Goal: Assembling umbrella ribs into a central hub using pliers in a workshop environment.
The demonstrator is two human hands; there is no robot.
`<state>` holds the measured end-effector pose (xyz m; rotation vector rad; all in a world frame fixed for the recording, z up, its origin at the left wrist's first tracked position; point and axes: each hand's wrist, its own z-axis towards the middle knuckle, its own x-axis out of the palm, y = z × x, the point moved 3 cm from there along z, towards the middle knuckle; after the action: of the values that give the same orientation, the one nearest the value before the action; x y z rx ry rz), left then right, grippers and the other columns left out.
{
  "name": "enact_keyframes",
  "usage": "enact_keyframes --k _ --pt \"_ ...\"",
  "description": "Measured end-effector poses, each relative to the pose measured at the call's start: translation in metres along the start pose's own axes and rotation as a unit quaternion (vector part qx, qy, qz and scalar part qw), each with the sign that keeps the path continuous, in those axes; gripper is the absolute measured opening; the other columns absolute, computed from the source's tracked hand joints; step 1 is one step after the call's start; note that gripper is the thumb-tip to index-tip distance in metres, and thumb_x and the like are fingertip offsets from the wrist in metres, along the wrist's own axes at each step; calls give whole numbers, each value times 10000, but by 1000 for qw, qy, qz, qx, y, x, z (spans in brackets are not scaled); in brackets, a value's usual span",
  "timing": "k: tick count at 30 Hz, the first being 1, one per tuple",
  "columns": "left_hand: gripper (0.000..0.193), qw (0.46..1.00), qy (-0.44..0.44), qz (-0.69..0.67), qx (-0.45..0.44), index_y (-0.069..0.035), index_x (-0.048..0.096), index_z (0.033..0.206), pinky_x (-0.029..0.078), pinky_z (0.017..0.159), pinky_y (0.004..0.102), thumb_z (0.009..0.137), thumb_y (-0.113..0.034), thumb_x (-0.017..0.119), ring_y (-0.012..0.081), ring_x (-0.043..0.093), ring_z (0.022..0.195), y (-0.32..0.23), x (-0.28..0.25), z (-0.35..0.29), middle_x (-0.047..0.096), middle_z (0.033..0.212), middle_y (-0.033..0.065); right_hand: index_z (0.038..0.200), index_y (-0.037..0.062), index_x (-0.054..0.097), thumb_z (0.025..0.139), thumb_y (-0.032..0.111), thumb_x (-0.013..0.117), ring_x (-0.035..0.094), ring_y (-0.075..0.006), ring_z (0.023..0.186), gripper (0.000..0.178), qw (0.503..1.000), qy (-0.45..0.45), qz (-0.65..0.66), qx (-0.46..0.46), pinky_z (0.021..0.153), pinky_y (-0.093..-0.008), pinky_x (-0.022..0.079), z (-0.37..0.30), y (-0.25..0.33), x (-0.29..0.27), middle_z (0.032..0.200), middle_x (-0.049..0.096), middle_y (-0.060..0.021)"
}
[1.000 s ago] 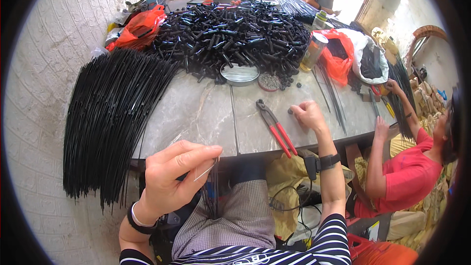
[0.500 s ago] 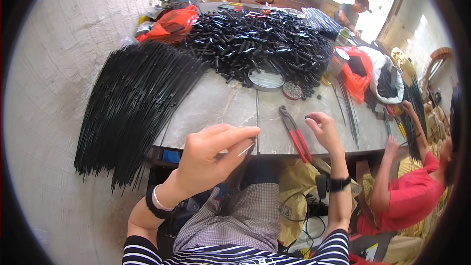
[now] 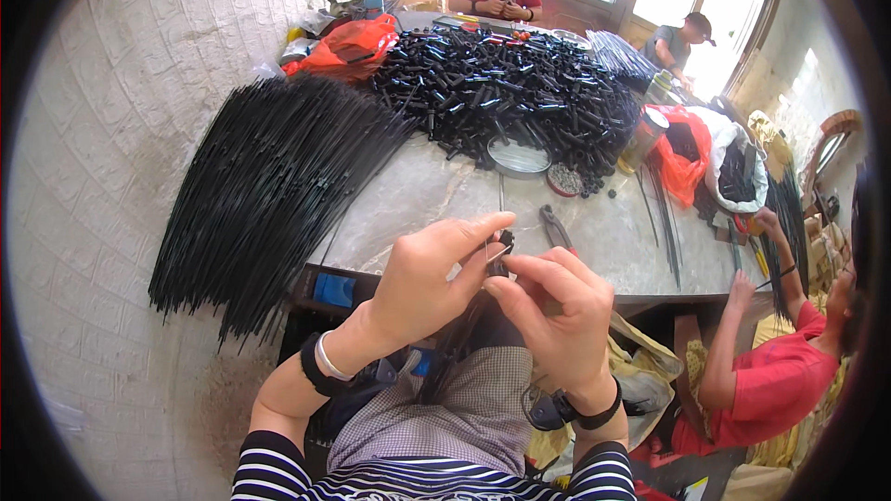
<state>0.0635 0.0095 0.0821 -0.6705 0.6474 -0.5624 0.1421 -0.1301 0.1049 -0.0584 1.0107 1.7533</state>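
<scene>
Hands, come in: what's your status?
Left hand pinching a thin pale piece; right hand at a small black piece. Red-handled pliers beyond right hand, partly hidden. Nothing visibly in the way.

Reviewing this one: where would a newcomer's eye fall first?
Probably on the big heap of short black pieces across the far middle of the table, then the sheaf of thin black rods overhanging its left side. In front, the left hand and right hand pinch small dark parts.

Small black bit [image 3: 506, 239] held up off the table [image 3: 427, 187], too tiny to make out details, thin pale pin [image 3: 498, 254] slanting just below it.
</scene>
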Motion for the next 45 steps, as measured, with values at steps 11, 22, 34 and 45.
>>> enact_keyframes --k 11,22,34,45 --pt "334 989 69 12 133 -7 660 1115 545 768 340 782 8 670 289 680 905 -11 -5 -2 691 1012 160 839 -4 672 714 79 811 602 -124 574 204 995 -101 -18 0 509 -233 492 -6 -3 3 707 637 -69" --pt "347 985 20 28 170 -5 662 1101 543 677 313 761 62 654 249 683 791 -8 -9 -6 695 943 157 1040 -9 649 739 -30 734 632 -189 730 314 985 -34 -49 -163 592 -286 520 0 -3 -2 929 622 -111" --pt "334 997 33 -34 62 0 640 1138 526 650 325 805 -22 649 246 676 731 -12 -1 -5 686 873 163 982 7 656 676 -56 726 637 -220 690 320 977 -62 -74 -189 535 -309 515 3 -10 -9 919 623 -104" --pt "364 996 78 -29 22 -1 627 1191 540 722 259 828 3 639 148 692 831 -8 -7 -2 708 991 141 988 3 663 745 -56 695 638 -224 696 252 973 -154 -124 -119 525 -306 509 -11 -3 12 912 616 -113"
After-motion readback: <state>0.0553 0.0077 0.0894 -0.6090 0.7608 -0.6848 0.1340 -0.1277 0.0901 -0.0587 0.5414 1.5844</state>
